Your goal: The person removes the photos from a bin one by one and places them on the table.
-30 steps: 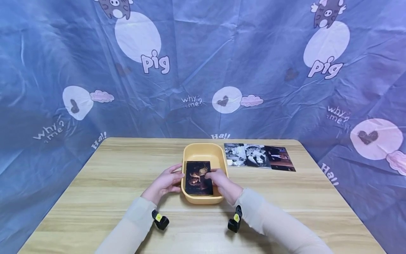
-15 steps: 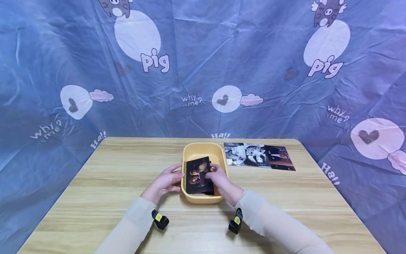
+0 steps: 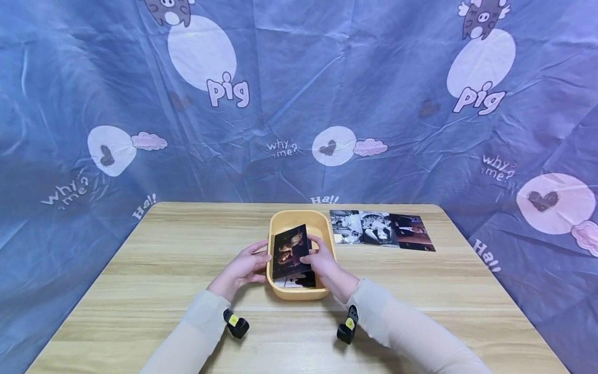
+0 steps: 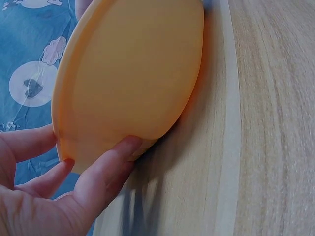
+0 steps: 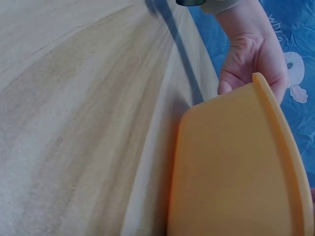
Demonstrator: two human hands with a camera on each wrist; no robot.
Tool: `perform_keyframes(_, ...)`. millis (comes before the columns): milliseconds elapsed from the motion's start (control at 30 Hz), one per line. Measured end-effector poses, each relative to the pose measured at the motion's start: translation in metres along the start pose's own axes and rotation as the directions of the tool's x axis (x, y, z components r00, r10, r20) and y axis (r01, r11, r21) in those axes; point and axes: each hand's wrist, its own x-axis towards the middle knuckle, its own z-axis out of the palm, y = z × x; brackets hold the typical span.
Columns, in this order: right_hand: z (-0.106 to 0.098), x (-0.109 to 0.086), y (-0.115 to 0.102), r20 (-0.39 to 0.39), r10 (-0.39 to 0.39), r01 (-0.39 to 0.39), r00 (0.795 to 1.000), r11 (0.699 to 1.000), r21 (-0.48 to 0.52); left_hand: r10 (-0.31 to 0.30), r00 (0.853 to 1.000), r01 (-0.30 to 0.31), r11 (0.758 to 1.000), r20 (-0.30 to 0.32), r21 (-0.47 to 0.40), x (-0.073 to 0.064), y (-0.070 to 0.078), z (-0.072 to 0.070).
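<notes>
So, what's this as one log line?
left hand: touches yellow rounded plastic bin | right hand: pinches dark rectangular photo | three rectangular photos, two monochrome: beside bin

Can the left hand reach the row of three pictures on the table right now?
Probably not directly: the left hand touches the left side of the yellow tray, and that tray, plus the dark picture in the right hand, lies between it and the row of pictures.

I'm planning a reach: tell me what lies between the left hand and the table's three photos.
The head view shows the yellow tray there, plus the dark photo that the right hand holds.
</notes>
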Motion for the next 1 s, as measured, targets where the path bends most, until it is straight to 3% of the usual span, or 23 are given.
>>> perform_keyframes(200, -0.007, 0.004, -0.011, -0.046, -0.062, 0.065, 0.997, 0.996, 0.064, 0.001, 1.000, -0.001, 1.000, -0.006, -0.009, 0.001, 0.000, -0.001)
perform_keyframes(400, -0.038, 0.015, -0.033, -0.103, -0.076, 0.089, 0.992, 0.987, 0.135, -0.003, 1.000, 0.003, 1.000, 0.000, -0.009, 0.001, -0.001, -0.002)
perform_keyframes(600, -0.099, 0.022, -0.046, -0.171, -0.071, 0.101, 0.983, 0.979, 0.175, -0.014, 1.000, 0.013, 1.000, -0.012, -0.011, 0.001, -0.001, -0.002)
perform_keyframes(767, -0.161, 0.023, -0.044, -0.276, -0.058, 0.121, 0.959, 0.969, 0.214, -0.017, 1.000, 0.017, 1.000, -0.020, -0.005, 0.002, 0.000, -0.002)
perform_keyframes(867, -0.197, 0.022, -0.042, -0.324, -0.022, 0.119, 0.946, 0.952, 0.281, -0.022, 0.999, 0.021, 1.000, -0.023, -0.012, 0.003, 0.000, -0.002)
perform_keyframes(1000, -0.241, 0.017, -0.041, -0.376, 0.084, 0.082, 0.923, 0.911, 0.405, -0.020, 0.999, 0.020, 1.000, -0.025, -0.021, 0.003, 0.000, -0.002)
